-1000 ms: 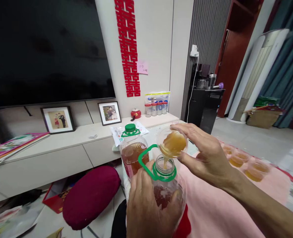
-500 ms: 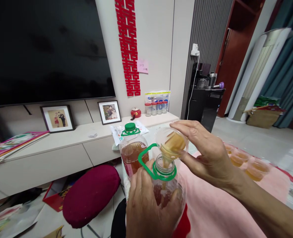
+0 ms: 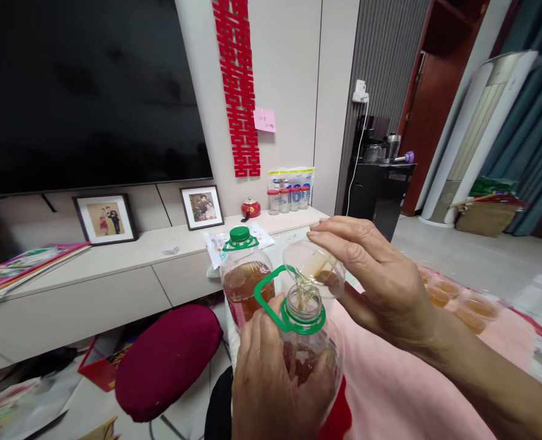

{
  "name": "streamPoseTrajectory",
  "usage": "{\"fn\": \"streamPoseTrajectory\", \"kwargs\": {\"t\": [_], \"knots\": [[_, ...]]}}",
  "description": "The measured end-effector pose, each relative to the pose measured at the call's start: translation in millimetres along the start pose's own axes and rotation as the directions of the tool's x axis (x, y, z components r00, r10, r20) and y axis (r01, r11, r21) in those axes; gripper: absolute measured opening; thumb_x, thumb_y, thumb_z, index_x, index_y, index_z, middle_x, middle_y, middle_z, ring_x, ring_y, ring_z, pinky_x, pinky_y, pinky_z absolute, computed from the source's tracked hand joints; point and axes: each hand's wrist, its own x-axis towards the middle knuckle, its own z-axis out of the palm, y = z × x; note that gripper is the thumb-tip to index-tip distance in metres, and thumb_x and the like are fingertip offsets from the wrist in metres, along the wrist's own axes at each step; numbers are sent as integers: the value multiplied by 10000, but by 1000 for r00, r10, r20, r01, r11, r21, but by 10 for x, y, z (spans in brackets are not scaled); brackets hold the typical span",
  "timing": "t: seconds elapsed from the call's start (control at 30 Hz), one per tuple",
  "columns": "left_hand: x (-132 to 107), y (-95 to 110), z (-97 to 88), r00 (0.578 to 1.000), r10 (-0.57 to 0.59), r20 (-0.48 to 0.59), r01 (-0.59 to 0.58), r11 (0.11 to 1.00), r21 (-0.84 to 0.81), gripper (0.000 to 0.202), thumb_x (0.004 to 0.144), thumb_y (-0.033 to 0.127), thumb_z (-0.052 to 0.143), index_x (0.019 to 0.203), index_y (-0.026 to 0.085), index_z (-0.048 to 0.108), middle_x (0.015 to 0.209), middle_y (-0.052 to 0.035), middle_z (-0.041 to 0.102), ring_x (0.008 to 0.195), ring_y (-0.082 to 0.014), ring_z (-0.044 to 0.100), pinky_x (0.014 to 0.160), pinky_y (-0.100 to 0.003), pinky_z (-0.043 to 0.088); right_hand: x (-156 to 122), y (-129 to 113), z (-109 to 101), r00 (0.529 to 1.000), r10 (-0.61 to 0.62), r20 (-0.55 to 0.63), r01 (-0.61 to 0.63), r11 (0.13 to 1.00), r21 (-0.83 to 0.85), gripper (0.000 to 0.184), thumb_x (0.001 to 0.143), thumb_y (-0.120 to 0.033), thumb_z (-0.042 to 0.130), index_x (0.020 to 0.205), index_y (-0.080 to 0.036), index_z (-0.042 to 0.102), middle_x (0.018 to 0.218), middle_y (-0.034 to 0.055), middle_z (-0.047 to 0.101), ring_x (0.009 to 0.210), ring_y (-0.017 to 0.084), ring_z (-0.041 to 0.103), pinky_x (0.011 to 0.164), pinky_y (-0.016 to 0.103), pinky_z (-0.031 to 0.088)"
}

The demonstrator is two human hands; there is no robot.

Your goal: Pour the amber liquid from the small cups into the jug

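Red wall strip (image 3: 238, 91): we read the double-happiness character, 囍, cut out and repeated from top to bottom.
Pink note (image 3: 264, 120): we see two short handwritten lines, too small for us to read surely.
White bag (image 3: 293, 176): we make out a large blue number starting with 1, apparently 100, partly covered by red-lidded jars (image 3: 284, 201); its smaller print is too blurred for us.

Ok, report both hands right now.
Left hand: holding the clear plastic, green-handled bottle.
Right hand: holding the round, clear plastic cup, tilted over that bottle.
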Motion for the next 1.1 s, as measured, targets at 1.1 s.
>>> {"fn": "streamPoseTrajectory", "kwargs": {"t": [1.1], "knots": [[132,-71,-164,979,-44,198,37,999,40,733,736,762,545,1333,339,587,1176,-63,656,1059,-319,645,922,-519,537,-944,453,667,455,827,329,-843,282,458,957,759,-324,795,1603,-222,356,1195,86,715,1094,242,684,1045,495,499]]}}
